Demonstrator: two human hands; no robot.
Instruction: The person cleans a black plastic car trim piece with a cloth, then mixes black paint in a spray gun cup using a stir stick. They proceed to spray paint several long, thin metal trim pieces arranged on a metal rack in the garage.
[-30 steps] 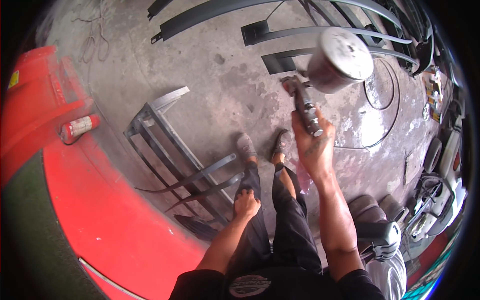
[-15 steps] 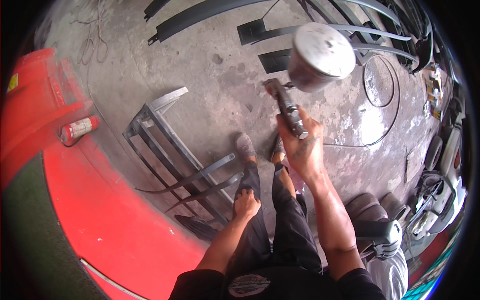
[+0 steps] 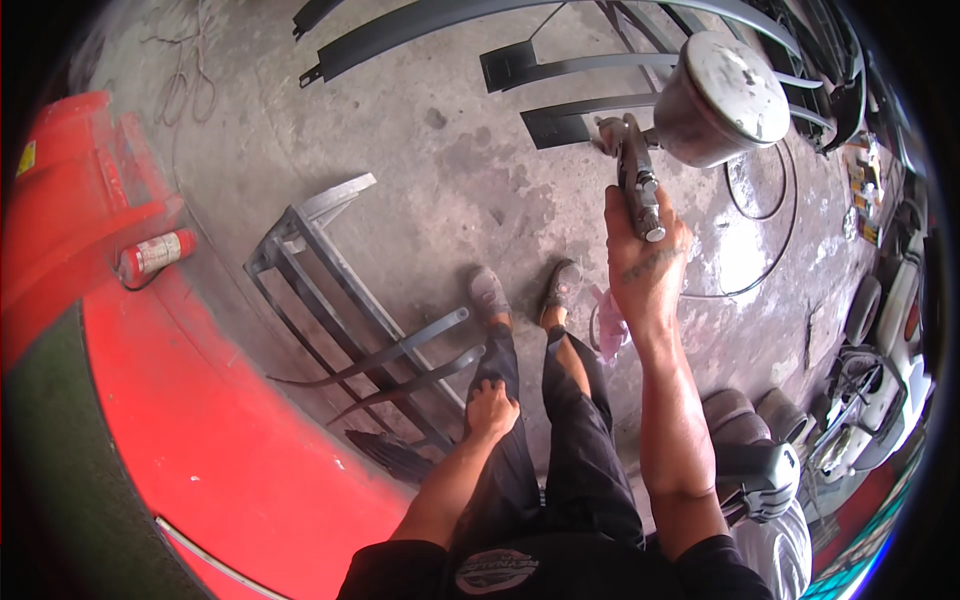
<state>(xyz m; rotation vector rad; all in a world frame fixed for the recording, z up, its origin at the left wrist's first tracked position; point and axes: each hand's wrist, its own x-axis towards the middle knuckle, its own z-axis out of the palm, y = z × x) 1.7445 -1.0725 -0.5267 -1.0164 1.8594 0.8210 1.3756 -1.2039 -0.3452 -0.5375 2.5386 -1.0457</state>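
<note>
Gripping the handle of a spray gun [image 3: 632, 178], the right hand [image 3: 648, 262] was raised out in front of the body, its fingers wrapped tight around the metal grip and the forearm running back toward the near edge. The gun's round metal paint cup [image 3: 722, 98] sat just to the right of the gun body, tilted, its flat lid turned toward the camera. The left hand [image 3: 492, 408] hung low beside the left thigh, fingers curled loosely together and holding nothing that could be seen; it was close to the dark trousers [image 3: 570, 450].

Below the hands, two grey shoes [image 3: 490, 292] stood on the stained concrete floor [image 3: 420, 160], and a pink rag [image 3: 610, 328] lay just right of the right foot. To the left of the feet a grey metal stand [image 3: 320, 270] with long bars lay on the floor, reaching toward a big red car panel [image 3: 200, 440] that filled the near left. A small red and white canister [image 3: 158, 254] rested at the far edge of that panel. Farther away, long dark curved trim strips [image 3: 520, 20] were spread across the floor beyond the gun. A thin black hose [image 3: 760, 200] looped over the concrete to the right, and white and dark car parts [image 3: 860, 420] were stacked along the right rim.
</note>
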